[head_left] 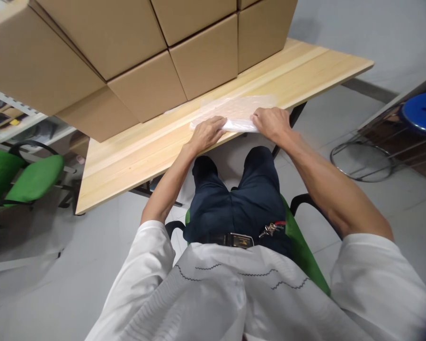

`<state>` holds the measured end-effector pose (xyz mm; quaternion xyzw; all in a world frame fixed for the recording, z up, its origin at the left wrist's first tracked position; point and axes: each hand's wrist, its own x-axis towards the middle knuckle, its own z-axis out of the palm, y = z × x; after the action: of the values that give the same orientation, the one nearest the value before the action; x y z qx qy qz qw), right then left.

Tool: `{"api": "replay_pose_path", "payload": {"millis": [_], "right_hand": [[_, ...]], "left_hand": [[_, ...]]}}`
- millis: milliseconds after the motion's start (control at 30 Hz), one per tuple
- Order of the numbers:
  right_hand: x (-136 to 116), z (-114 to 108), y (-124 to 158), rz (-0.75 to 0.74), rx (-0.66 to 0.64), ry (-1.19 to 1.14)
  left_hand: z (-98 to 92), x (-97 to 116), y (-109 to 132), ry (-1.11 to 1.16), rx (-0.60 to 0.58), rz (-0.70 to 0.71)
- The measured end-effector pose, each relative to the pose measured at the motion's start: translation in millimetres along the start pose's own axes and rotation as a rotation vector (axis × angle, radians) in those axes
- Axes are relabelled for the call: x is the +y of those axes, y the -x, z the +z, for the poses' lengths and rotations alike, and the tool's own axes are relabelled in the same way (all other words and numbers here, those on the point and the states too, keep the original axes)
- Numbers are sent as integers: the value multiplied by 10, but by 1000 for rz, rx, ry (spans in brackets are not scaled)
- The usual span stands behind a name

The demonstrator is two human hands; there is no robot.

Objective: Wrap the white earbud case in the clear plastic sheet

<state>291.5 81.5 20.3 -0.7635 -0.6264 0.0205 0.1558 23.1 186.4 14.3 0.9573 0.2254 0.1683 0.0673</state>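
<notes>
A translucent plastic sheet (239, 110) lies on the wooden table top, its near side gathered into a whitish fold along the front edge. My left hand (209, 132) grips the left part of this fold, fingers curled over it. At the fold's right end, my right hand (272, 124) is closed on the plastic, thumb and fingers pressed together. Between the two hands the white folded strip shows. Whether anything is wrapped inside the plastic I cannot tell.
Stacked cardboard boxes (204, 57) stand along the back of the wooden table (128, 163). A green chair (37, 177) is at the left. On the right are a blue round stool (424, 111) and a metal ring base (362, 162). I sit on a green armchair (305, 255).
</notes>
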Motion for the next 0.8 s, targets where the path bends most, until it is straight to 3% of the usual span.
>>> {"api": "replay_pose_path", "payload": {"millis": [167,300,400,600,700,800], "right_hand": [[296,-18,-5,74,75,-16],[388,-92,100,91,258,-53],[215,-121,230,-41,349,-43],[-459,142,300,-510,241,-8],[-603,301,233,-546,209,-33],[-593,367,169,-519,200,-16]], "left_hand": [[15,-43,-1,-23,-6,28],[46,-79,7,-17,9,15],[77,-87,11,3,28,3],[94,-28,14,20,54,-7],[99,-18,16,24,59,-34],[124,-36,12,28,55,-57]]}}
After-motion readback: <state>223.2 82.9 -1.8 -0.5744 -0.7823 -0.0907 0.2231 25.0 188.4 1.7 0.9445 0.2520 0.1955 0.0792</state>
